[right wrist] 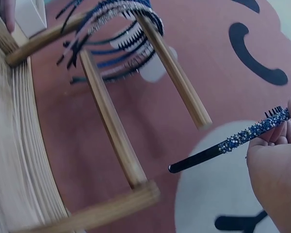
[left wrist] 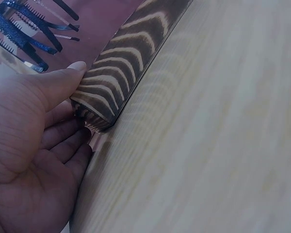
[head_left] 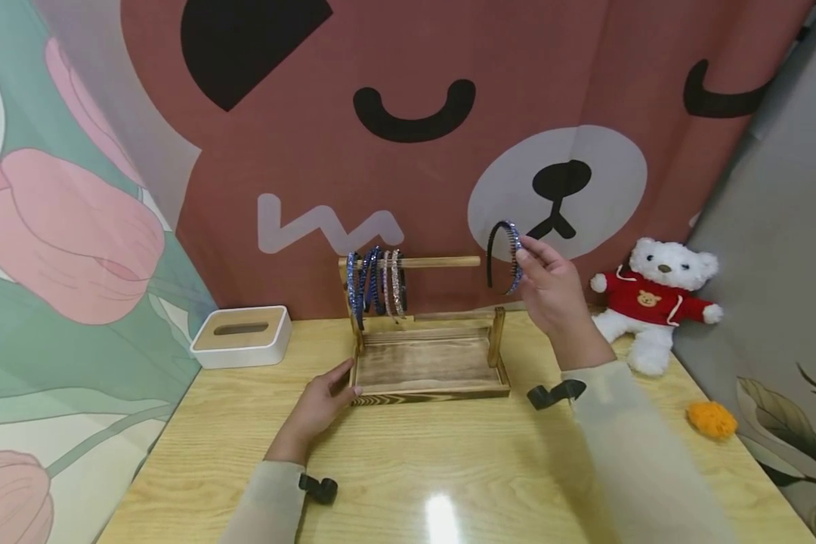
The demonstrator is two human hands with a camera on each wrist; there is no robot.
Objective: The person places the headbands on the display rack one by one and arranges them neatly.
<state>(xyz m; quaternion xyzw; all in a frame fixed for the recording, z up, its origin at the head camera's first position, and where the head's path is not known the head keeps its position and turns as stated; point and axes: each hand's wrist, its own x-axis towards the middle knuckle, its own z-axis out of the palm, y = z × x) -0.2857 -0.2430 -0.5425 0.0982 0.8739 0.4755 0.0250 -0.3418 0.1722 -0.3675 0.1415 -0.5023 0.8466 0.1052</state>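
My right hand pinches a headband between thumb and fingers, just beyond the free end of the rack's upper bar. The right wrist view shows this headband covered in blue and silver beads, with black comb teeth and a bare black end, apart from the bar. Several blue, pink and silvery headbands hang bunched at the bar's left end. Below is the wooden rack's tray base. At its front left corner, my left hand grips the striped wooden edge, thumb on top, fingers around the side.
A white tissue box with a wooden lid stands left of the rack. To the right sit a white teddy bear in a red sweater and an orange fluffy item. A bear-print curtain hangs behind the table.
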